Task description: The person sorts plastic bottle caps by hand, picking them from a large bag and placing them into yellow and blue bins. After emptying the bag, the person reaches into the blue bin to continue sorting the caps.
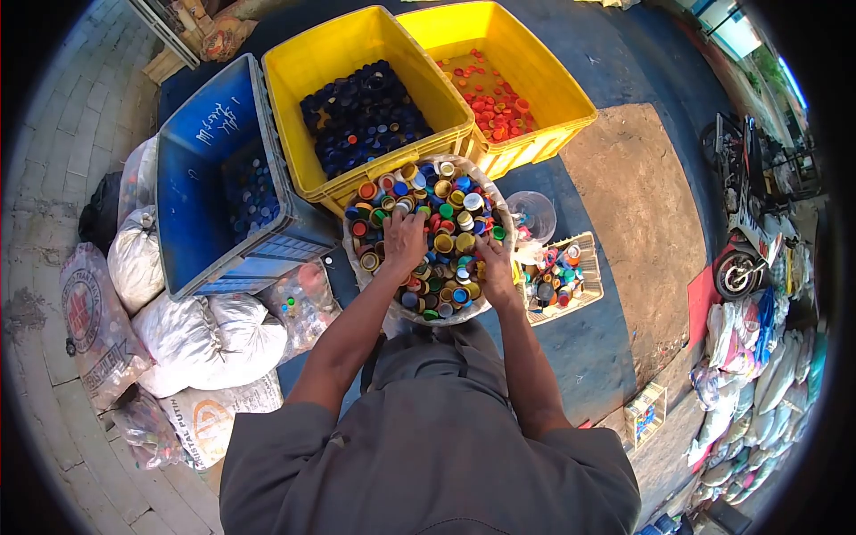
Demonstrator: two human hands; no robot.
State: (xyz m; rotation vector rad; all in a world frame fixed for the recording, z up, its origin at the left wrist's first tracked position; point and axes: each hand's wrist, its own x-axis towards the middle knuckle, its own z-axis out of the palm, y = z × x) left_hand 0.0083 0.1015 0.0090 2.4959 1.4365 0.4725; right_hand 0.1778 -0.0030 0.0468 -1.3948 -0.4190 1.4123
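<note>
A round sack-lined container heaped with mixed plastic bottle caps stands right before my body. On the left part of the heap rests my left hand, palm down, its fingers apart and touching caps. My right hand reaches over the container's right side, fingers apart among the caps; its fingertips are partly hidden, and no cap is plainly held. The caps are red, blue, green, white, gold and brown.
Beyond stand a yellow crate with dark blue caps, another yellow crate with red-orange caps, and a blue crate with clear-looking caps. A small basket of caps sits right. White sacks lie left; a motorcycle stands far right.
</note>
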